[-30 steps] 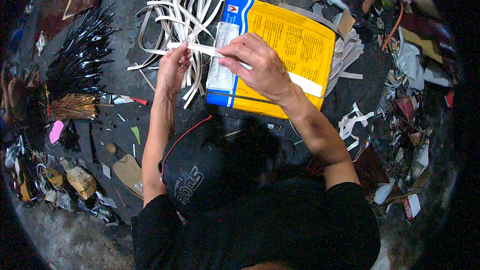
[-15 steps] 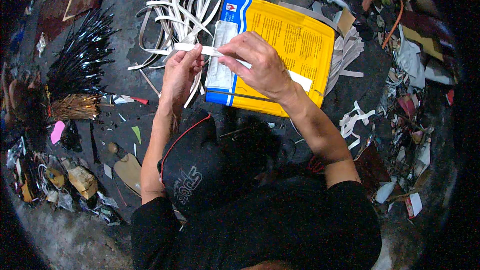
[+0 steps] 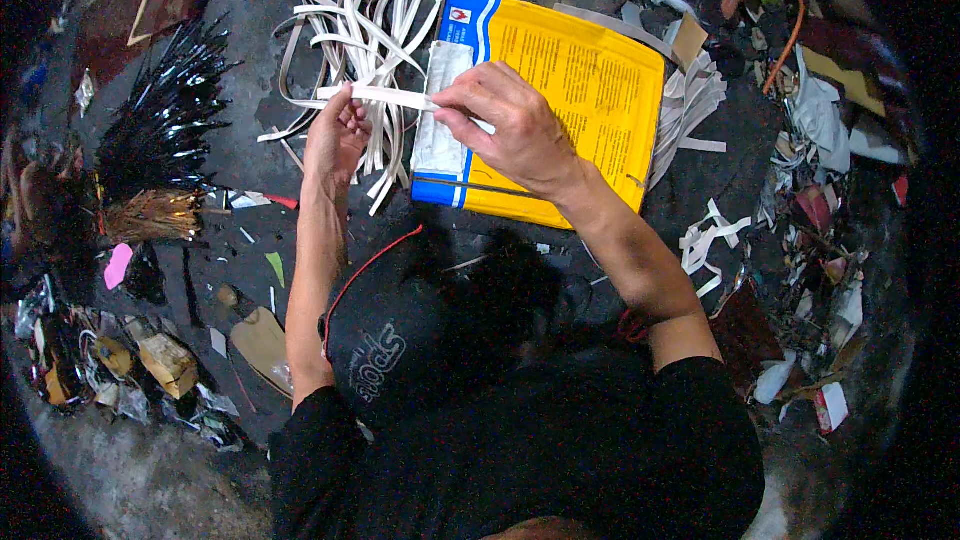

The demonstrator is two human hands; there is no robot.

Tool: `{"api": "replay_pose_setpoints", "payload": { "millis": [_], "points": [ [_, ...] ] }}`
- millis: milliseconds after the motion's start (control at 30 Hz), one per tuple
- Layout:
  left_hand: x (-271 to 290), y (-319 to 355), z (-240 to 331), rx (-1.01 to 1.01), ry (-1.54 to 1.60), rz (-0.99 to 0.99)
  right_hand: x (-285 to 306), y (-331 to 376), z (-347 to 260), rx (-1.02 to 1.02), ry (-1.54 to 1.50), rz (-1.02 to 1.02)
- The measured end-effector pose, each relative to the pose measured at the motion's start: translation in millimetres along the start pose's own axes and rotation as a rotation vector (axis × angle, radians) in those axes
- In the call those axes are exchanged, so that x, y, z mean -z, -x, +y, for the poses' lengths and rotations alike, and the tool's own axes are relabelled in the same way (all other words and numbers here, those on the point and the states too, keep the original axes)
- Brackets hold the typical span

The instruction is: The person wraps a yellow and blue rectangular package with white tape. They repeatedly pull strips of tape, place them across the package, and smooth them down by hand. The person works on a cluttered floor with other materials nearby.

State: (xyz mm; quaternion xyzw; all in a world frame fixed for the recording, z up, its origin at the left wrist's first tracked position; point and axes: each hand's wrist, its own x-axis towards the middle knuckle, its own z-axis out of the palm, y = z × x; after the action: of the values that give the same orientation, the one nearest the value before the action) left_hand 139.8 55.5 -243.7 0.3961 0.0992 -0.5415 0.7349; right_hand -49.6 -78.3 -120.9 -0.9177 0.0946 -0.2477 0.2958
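A flat white strip [image 3: 395, 97] is stretched between my two hands. My left hand [image 3: 338, 135] pinches it with thumb and fingers, beside the pile of loose strips. My right hand [image 3: 515, 125] grips the strip's other end between thumb and forefinger, above a yellow and blue panel [image 3: 590, 60]. A white cloth-like pad [image 3: 440, 145] lies on the panel's left part, partly under the right hand. The tangled heap of white and grey strips [image 3: 365, 15] spreads behind and left of the panel.
A bundle of pale strips [image 3: 690, 105] sticks out right of the panel, with a few curled strips [image 3: 712, 245] nearer. Black shiny bristles [image 3: 165, 110] and brown bristles [image 3: 150, 212] lie at left. Scraps [image 3: 810, 230] litter the dark floor at right.
My left hand has slid left along the strip, away from my right hand, so a longer stretch shows between them. The right hand has hardly moved.
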Motion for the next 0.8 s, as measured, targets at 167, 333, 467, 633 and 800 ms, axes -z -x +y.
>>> {"api": "replay_pose_setpoints", "payload": {
  "millis": [167,333,467,633,800],
  "points": [
    [-74,63,2,-0.036,-0.393,-0.088,-1,0,0,0.032,0.036,0.032],
    [-62,54,-4,-0.069,-0.547,-0.148,5,5,1,0.009,0.010,0.001],
    [-51,42,-3,-0.044,-0.564,-0.104,1,-1,1,0.024,0.016,-0.003],
    [-50,40,-3,-0.067,-0.603,-0.060,10,10,5,0.023,0.047,-0.013],
    [-26,30,1,-0.059,-0.558,-0.053,0,-4,3,0.073,0.025,0.007]
  ]
}}
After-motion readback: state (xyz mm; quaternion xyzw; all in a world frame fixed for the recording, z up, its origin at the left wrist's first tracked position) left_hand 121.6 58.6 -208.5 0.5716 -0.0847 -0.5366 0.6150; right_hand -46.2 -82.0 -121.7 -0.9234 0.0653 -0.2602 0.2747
